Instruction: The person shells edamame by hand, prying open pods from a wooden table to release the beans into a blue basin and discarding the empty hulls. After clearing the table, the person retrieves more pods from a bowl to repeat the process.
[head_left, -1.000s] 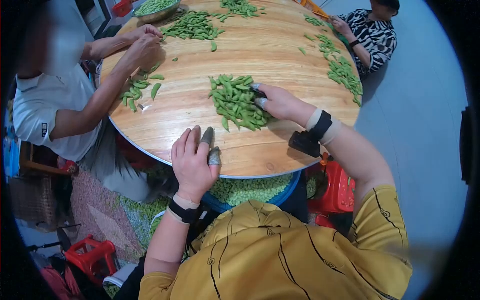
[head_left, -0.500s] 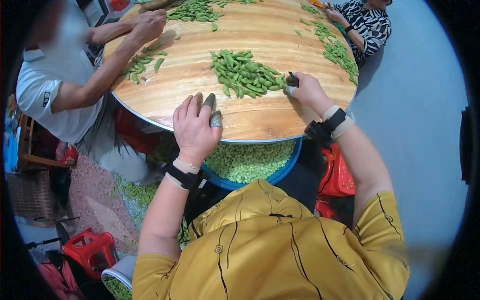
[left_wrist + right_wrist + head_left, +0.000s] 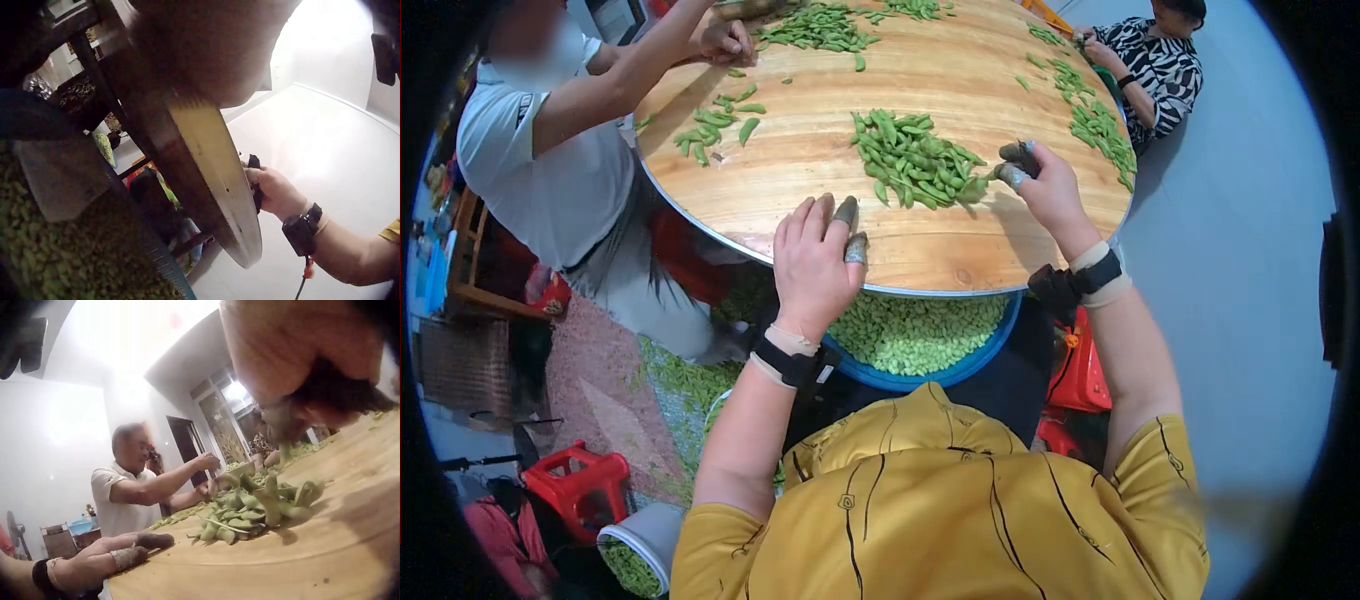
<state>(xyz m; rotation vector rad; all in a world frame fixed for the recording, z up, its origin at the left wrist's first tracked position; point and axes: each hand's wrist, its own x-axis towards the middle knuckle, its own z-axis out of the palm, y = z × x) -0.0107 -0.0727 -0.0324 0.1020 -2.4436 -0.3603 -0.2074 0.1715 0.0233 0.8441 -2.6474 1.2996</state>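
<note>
My left hand (image 3: pixel 815 265) rests with straight fingers on the near edge of the round wooden table (image 3: pixel 750 210). Grey covers wrap its thumb and index finger. To the right of a heap of green soybean pods (image 3: pixel 910 160), my right hand (image 3: pixel 1050 195) pinches a pod (image 3: pixel 977 188) between its covered thumb and fingertips. In the right wrist view a green pod tip (image 3: pixel 285 451) shows just under that thumb, while the rest is hidden by the hand. The heap (image 3: pixel 247 509) lies between both hands, beyond the left fingertips.
Shelled beans fill a blue basin (image 3: pixel 920 375) below the table edge. A person in a white shirt (image 3: pixel 550 160) sits at the left by more pods (image 3: pixel 715 125); another in a patterned shirt (image 3: pixel 1165 75) sits at the far right. Red stools (image 3: pixel 580 490) stand on the floor.
My right hand has drawn back from the heap to its right, and the heap has spread that way. My left hand stays at the edge. The person at the left has raised an arm.
</note>
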